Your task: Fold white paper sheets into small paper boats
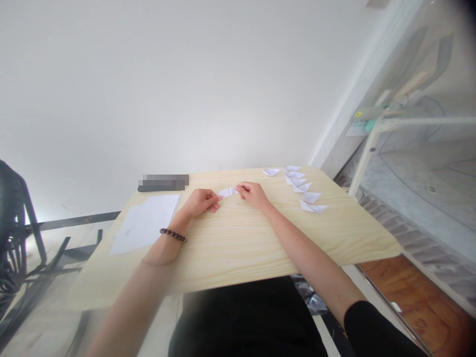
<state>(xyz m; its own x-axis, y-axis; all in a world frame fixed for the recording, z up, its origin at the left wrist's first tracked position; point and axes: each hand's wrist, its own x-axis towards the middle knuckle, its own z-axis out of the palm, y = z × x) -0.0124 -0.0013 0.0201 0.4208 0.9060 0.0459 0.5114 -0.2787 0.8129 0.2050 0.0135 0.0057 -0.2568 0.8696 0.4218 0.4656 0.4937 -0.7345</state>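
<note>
At the far left of the pale wooden table, white sheets lie beside a dark oblong object, partly blurred out. Next comes the left hand (a beaded bracelet circles its wrist), thumb and fingers pinching the near-left end of a small folded paper. That paper sits between the hands over the table's middle, its long axis running left to right, the right end angled slightly away from the person; its finer folds seem too small to read. The right hand pinches that right end. Farther right, folded paper boats lie mostly crosswise, pointed tips left and right.
</note>
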